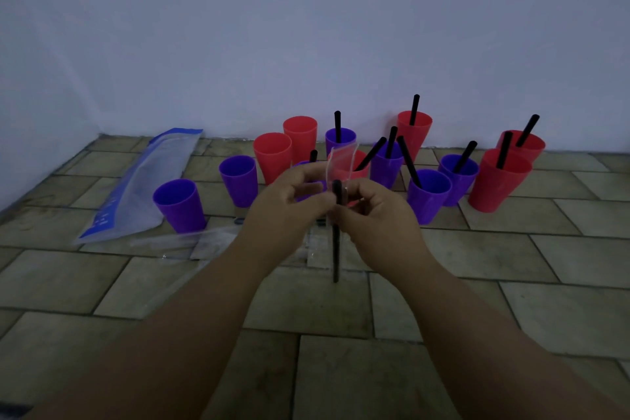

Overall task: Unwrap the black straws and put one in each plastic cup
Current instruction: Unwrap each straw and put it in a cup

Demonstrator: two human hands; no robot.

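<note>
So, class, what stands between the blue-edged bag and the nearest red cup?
Head view: the near purple cup and the far purple cup, both strawless.

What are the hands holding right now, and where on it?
The left hand and right hand both pinch one black straw near its upper end, where the clear wrapper sticks up; its lower part hangs free below them.

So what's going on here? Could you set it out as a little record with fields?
place: tiled floor by a pale wall
held: black straw, upright, clear wrapper loose at its top
hands: left hand and right hand both pinch the straw near its top
no straw yet: two purple cups, two red cups
straw in: the cups further right, some partly hidden
also on floor: blue-and-clear bag, empty wrappers
</note>
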